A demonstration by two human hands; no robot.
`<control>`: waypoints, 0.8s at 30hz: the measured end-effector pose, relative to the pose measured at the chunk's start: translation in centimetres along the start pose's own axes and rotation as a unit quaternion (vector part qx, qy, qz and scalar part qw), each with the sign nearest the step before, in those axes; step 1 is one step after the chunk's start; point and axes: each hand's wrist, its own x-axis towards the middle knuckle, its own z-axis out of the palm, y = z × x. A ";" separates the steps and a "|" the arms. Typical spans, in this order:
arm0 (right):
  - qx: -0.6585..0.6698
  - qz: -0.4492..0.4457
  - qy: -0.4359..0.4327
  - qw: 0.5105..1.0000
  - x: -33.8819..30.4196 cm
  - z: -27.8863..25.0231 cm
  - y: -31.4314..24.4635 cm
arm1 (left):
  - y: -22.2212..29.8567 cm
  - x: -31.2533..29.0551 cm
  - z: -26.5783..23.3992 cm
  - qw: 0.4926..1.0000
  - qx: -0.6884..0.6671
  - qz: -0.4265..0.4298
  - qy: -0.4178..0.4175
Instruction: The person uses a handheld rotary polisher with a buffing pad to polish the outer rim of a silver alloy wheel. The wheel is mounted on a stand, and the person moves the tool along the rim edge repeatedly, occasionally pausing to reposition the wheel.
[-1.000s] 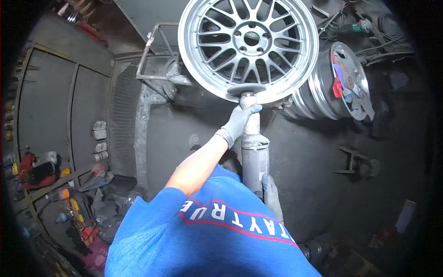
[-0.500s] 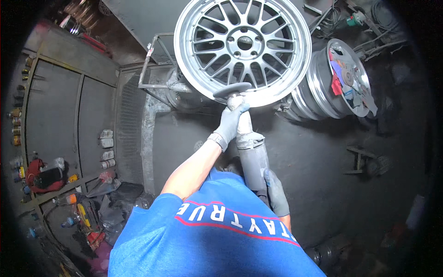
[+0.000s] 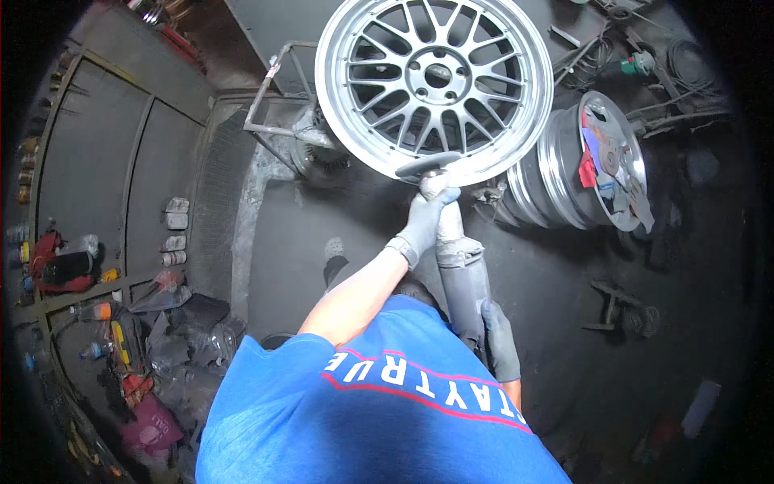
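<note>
My left hand (image 3: 423, 224), in a grey glove, is closed around the pale neck of a long grey angle grinder (image 3: 463, 286), just behind its head. Lower down, my gloved right hand (image 3: 501, 343) wraps the rear end of the grinder's body, its fingers partly hidden. The round grinder disc (image 3: 427, 164) is tilted against or just over the near lip of a silver mesh-spoke car wheel rim (image 3: 538, 105); whether it touches I cannot tell. The rim faces up, with bolt holes around its hub.
Right of the rim lies a stack of silver wheel rims (image 3: 556, 169), with coloured cloths and abrasive pieces (image 3: 601, 161) on its end. A metal frame (image 3: 274, 129) stands to the left. Bottles and bags (image 3: 173, 347) clutter the lower left. A hand tool with a green part (image 3: 637, 64) lies far right.
The grinder and both hands have shifted slightly right, its disc moving a little rightward along the near lip of the rim. The whole view has shifted, and a foot now shows at the left.
</note>
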 end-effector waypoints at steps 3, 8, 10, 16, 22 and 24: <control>-0.008 0.001 -0.041 0.999 1.8 2.6 -0.3 | 2.4 0.7 -3.3 0.999 0.004 0.020 0.025; 0.005 0.023 -0.090 0.996 4.0 6.2 -1.8 | 5.9 1.3 -5.9 0.995 0.001 0.092 0.048; 0.006 0.006 -0.086 0.996 4.6 6.4 -1.7 | 6.2 1.5 -6.3 0.995 0.033 0.080 0.049; 0.004 -0.027 -0.065 0.997 3.4 1.1 0.7 | 0.9 0.6 -3.6 0.998 0.000 0.044 0.037; 0.038 -0.020 -0.018 0.999 0.9 -3.5 2.5 | -4.0 -0.4 1.6 1.000 -0.001 0.016 -0.019; 0.043 -0.027 -0.006 0.999 1.2 -4.0 4.3 | -4.5 -0.3 1.9 0.999 0.014 0.021 -0.031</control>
